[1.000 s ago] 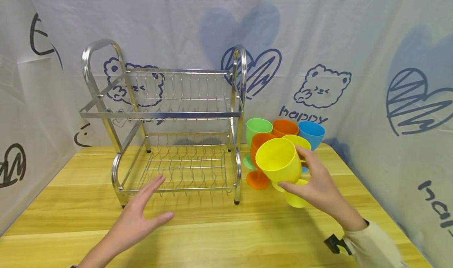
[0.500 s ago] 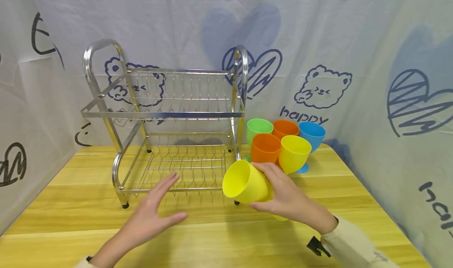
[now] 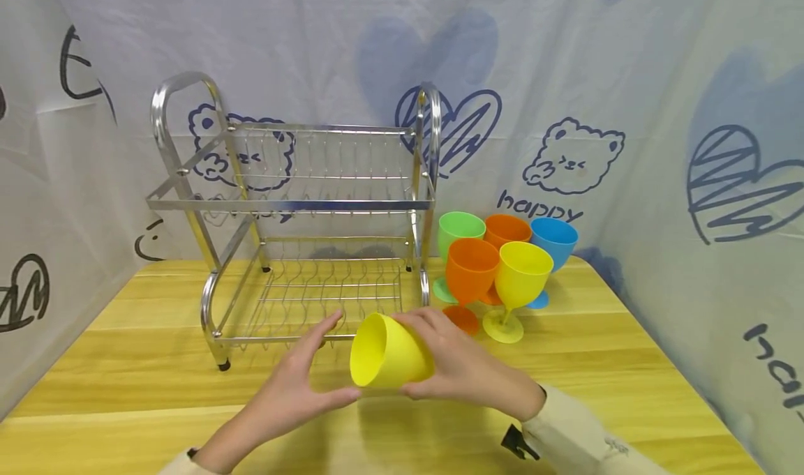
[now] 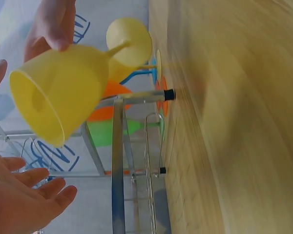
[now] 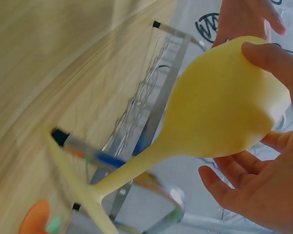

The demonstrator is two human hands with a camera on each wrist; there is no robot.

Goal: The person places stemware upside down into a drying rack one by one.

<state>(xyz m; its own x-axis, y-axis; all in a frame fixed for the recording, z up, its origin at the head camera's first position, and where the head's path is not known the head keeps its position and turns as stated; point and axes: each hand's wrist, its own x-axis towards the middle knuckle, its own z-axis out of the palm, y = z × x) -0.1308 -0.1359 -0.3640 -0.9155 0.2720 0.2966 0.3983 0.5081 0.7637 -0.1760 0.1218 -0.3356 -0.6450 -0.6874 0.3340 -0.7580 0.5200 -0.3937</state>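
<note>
The right hand [image 3: 467, 374] grips the yellow goblet [image 3: 389, 353] sideways just before the rack [image 3: 295, 203]; the left hand [image 3: 301, 384], fingers loose, touches its rim. A weak handover could drop it.

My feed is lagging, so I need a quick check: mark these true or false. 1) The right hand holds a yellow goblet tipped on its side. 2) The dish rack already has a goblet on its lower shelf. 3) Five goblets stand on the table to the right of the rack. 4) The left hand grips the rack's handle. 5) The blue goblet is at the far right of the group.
1) True: the right hand grips the yellow goblet, mouth facing left.
2) False: both shelves of the dish rack show only bare wire.
3) True: green, two orange, yellow and blue.
4) False: the left hand is open beside the held goblet's rim.
5) True: the blue goblet stands rightmost.
</note>
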